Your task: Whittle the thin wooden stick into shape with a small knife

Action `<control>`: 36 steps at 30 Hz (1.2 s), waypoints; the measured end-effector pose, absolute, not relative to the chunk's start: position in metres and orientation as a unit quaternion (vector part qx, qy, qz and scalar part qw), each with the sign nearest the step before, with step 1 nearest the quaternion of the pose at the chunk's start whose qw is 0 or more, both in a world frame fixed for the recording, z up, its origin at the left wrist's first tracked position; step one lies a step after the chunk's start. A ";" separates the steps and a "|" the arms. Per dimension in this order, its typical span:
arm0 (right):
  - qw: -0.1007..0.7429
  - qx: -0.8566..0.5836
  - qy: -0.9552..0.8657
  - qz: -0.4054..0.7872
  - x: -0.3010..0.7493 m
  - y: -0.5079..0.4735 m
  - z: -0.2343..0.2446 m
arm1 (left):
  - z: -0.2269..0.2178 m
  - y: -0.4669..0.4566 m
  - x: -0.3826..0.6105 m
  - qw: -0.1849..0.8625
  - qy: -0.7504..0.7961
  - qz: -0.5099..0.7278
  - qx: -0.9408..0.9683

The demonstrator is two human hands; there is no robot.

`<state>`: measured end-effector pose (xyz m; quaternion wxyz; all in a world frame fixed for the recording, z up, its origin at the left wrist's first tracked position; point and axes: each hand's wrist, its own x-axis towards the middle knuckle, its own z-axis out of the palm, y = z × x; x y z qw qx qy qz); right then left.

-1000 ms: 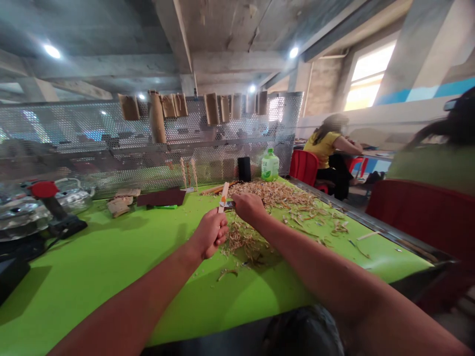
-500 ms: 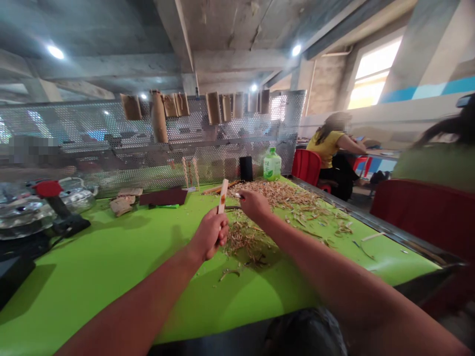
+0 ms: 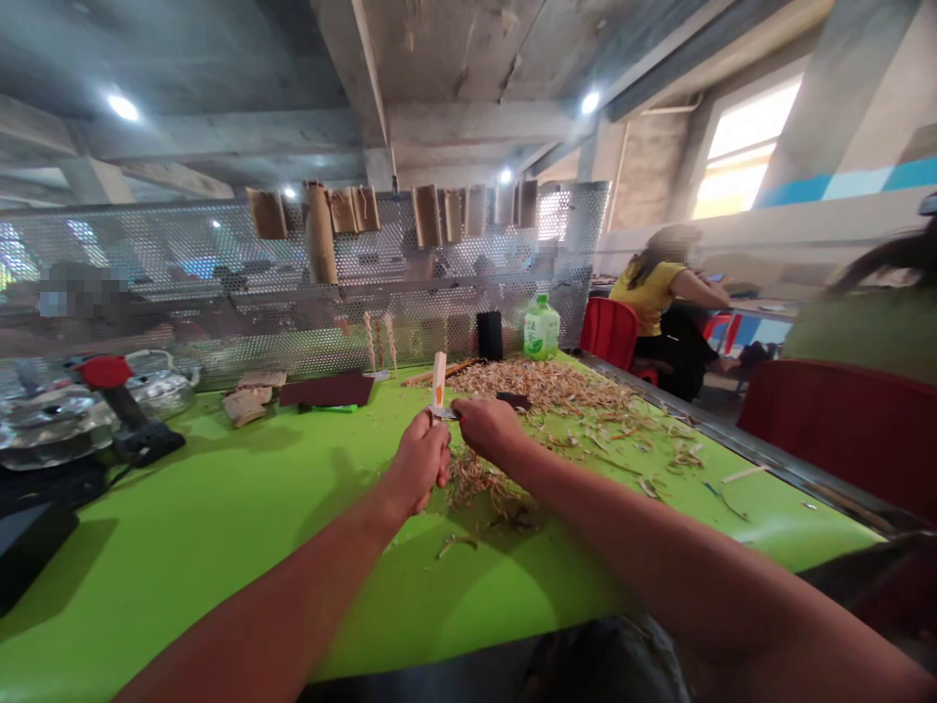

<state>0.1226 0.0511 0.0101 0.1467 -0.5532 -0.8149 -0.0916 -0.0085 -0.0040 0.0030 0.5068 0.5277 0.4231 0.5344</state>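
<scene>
My left hand (image 3: 423,461) is closed round the lower end of a pale wooden stick (image 3: 438,377) that stands upright above the green table (image 3: 220,517); an orange mark shows on the stick. My right hand (image 3: 489,428) is closed on a small knife (image 3: 445,413), its blade laid against the stick just above my left fist. Under both hands lies a heap of wood shavings (image 3: 490,485), and more shavings (image 3: 556,383) spread toward the far right of the table.
A perforated metal screen (image 3: 220,283) with hanging wooden pieces backs the table. A green bottle (image 3: 540,328), a black box (image 3: 489,335), a dark sheet (image 3: 326,392) and a red-capped tool (image 3: 117,400) stand around. Two seated people and red chairs (image 3: 835,430) are at right.
My right hand swung out past the stick's tip, then drew back toward my left fist, so the blade rests low on the stick again. The stick now stands more upright.
</scene>
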 end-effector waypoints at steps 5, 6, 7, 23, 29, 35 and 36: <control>0.143 -0.561 -0.809 -0.103 0.125 0.056 0.011 | 0.010 -0.009 -0.004 0.528 0.442 0.521 0.504; 0.143 -0.563 -0.807 -0.107 0.126 0.057 0.011 | 0.012 -0.010 -0.003 0.533 0.445 0.517 0.501; 0.143 -0.566 -0.805 -0.110 0.127 0.058 0.012 | 0.014 -0.011 -0.003 0.536 0.447 0.514 0.500; 0.175 -0.610 -0.766 -0.106 0.141 0.080 0.015 | 0.021 -0.014 -0.003 0.588 0.441 0.485 0.474; 0.183 -0.738 -0.646 -0.062 0.206 0.101 0.025 | 0.014 -0.038 0.002 0.640 0.376 0.405 0.534; 0.255 -0.694 -0.671 -0.051 0.181 0.100 0.015 | 0.009 -0.016 -0.004 0.586 0.398 0.488 0.510; 0.252 -0.673 -0.694 -0.050 0.170 0.096 0.013 | 0.009 -0.011 -0.006 0.580 0.399 0.497 0.508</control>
